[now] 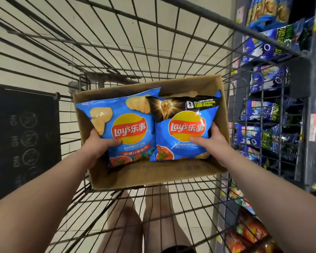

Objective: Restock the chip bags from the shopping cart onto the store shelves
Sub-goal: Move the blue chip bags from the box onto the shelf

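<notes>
Two blue Lay's chip bags sit side by side over an open cardboard box (153,174) that rests in the wire shopping cart (128,39). My left hand (97,145) grips the left chip bag (124,128) at its lower left edge, thumb on the front. My right hand (212,143) grips the right chip bag (184,132), which has a black top band, at its lower right edge. Both bags stand upright, lifted slightly above the box floor.
Store shelves (270,99) run along the right, packed with blue snack bags, with orange bags (250,232) lower down. The cart's dark child-seat flap (24,136) is at left. Tiled floor and the person's legs show beneath the cart's wire bottom.
</notes>
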Demonstrator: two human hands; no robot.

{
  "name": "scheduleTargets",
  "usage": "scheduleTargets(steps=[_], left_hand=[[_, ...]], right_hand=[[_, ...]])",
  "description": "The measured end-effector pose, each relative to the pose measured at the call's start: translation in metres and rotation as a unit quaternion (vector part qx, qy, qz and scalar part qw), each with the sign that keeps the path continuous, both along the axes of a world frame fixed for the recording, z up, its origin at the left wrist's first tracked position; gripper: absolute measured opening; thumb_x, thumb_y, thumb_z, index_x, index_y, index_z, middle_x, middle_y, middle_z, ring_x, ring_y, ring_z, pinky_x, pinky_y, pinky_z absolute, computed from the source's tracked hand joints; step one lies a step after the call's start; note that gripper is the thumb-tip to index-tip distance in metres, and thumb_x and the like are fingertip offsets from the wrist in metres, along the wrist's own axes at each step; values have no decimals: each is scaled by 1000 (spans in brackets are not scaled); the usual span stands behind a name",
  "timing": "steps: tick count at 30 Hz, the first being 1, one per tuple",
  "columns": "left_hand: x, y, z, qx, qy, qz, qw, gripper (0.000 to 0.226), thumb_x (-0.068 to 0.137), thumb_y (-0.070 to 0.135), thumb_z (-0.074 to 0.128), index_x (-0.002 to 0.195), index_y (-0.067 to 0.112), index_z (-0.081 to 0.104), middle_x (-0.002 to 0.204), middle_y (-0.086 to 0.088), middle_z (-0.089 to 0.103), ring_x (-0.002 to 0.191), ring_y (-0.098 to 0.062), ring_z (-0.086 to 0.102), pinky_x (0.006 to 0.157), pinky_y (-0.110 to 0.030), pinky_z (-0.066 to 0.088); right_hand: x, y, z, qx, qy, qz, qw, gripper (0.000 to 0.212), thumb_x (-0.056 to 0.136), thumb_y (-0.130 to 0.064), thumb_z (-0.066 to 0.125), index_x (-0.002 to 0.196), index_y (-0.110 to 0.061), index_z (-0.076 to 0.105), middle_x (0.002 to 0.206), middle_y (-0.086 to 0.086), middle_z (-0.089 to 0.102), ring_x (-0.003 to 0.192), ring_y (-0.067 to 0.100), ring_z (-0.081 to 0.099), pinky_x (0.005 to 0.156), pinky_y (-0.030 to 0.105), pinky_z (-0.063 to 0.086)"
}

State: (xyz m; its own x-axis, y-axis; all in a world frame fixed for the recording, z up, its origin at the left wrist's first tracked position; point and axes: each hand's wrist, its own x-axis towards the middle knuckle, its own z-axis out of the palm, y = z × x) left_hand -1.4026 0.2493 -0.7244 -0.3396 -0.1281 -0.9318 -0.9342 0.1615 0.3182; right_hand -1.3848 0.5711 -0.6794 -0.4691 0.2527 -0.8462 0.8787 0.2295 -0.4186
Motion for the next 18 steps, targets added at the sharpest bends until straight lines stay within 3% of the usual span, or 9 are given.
scheduleTargets(steps=[4, 8, 12, 18], left_hand=[[3, -4, 4, 14, 17, 2, 1000, 81, 65, 14, 84, 134, 17, 41, 120, -1, 61, 104, -23, 59, 79, -39, 50], [4, -2, 5, 49, 28, 16, 998, 75, 60, 17, 85, 127, 16, 51, 114, -2, 67, 100, -22, 65, 75, -35, 53], [7, 0, 4, 61, 29, 32, 997, 67, 64, 15, 83, 125, 16, 54, 114, -4, 68, 100, -24, 66, 79, -39, 54], [8, -1, 4, 81, 38, 37, 995, 79, 51, 24, 83, 125, 18, 54, 113, -2, 69, 103, -24, 66, 85, -43, 54]], right_hand=[[-2, 2, 2, -19, -29, 22, 999, 94, 71, -17, 81, 146, -27, 26, 124, -2, 56, 114, 21, 56, 97, 39, 47], [-4, -3, 2, -24, -32, 11, 999, 77, 73, -15, 80, 137, -24, 38, 118, -1, 59, 111, 20, 57, 97, 39, 48], [-6, -6, 0, -32, -26, 3, 999, 65, 74, -13, 78, 129, -24, 44, 115, -2, 59, 107, 18, 57, 88, 33, 49], [-6, -3, -9, -60, -45, -15, 997, 73, 72, -16, 80, 132, -28, 40, 117, -1, 61, 108, 20, 59, 89, 36, 51]])
